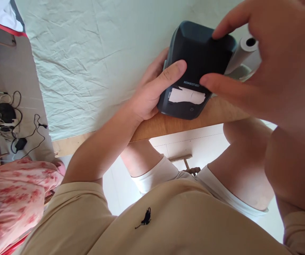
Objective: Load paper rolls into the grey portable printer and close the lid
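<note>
My left hand (157, 86) is wrapped around a black label printer (195, 53) from its left side, with the thumb lying across the top cover. The printer is tilted and held over the table's front edge. A torn-edged strip of white label paper (187, 95) shows at its slot, below the NIIMBOT lettering. From the right, my right hand (271, 60) reaches across with thumb and index finger spread over the cover, their tips at the printer's surface. The other right fingers are hidden or cut off. Beyond the printer, partly behind my right hand, is a white paper roll (241, 53).
A wrinkled pale green cloth (88, 63) covers the table, whose wooden edge (221, 111) is bare along the front. Tangled cables and adapters (6, 117) lie at the left. A pink floral fabric (16, 191) is at lower left. My legs are under the table edge.
</note>
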Demonstrator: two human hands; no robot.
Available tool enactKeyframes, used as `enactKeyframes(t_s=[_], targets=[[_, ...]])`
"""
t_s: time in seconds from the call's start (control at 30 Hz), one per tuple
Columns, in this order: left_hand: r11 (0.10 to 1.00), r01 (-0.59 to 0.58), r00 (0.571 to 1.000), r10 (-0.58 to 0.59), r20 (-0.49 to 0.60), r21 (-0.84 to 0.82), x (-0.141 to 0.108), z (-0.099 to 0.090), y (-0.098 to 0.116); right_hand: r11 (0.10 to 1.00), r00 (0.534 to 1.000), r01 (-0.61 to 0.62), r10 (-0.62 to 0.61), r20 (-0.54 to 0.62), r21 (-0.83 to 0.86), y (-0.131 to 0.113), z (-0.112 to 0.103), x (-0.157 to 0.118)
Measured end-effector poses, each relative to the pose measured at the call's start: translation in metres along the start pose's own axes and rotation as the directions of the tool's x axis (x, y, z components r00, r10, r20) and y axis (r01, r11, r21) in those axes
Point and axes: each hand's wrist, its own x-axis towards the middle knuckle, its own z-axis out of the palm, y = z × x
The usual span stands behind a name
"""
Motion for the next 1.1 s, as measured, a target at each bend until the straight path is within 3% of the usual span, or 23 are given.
enactKeyframes(t_s=[0.1, 0.2, 0.37, 0.57, 0.73, 0.87, 0.97, 1.1], targets=[[0.995, 0.045, 0.995, -0.036, 0.093, -0.092, 0.001, 0.0, -0.001, 0.988, 0.987, 0.062, -0.04, 0.153, -0.145, -0.005, -0.003, 0.002], [0.976, 0.088, 0.986, -0.057, 0.158, -0.199, 0.005, -0.004, -0.004, 0.989, 0.987, 0.137, -0.131, 0.092, -0.061, 0.002, -0.001, -0.004], [0.974, -0.014, 1.0, 0.014, 0.0, -0.227, 0.007, -0.003, -0.004, 0.998, 0.994, 0.065, -0.065, 0.082, 0.001, 0.007, 0.002, -0.009], [0.975, -0.032, 0.998, 0.021, -0.055, -0.22, 0.003, 0.006, -0.002, 0.996, 0.994, 0.085, -0.085, 0.074, -0.001, -0.001, 0.002, -0.007], [0.963, -0.075, 0.996, 0.063, -0.057, -0.258, 0.006, 0.003, -0.008, 0.993, 0.992, 0.117, -0.117, -0.043, -0.013, 0.004, 0.012, -0.005], [0.983, -0.034, 0.999, 0.031, -0.019, -0.179, 0.008, -0.002, -0.008, 0.988, 0.976, -0.021, 0.053, -0.21, 0.151, 0.005, 0.014, -0.007], [0.995, -0.038, 0.996, 0.031, -0.082, -0.088, 0.008, 0.001, -0.009, 0.961, 0.957, -0.129, 0.185, -0.224, 0.244, -0.001, 0.014, -0.008], [0.991, -0.073, 0.982, 0.051, -0.182, -0.116, 0.009, 0.008, -0.012, 0.955, 0.967, -0.132, 0.183, -0.178, 0.265, -0.001, 0.016, -0.004]])
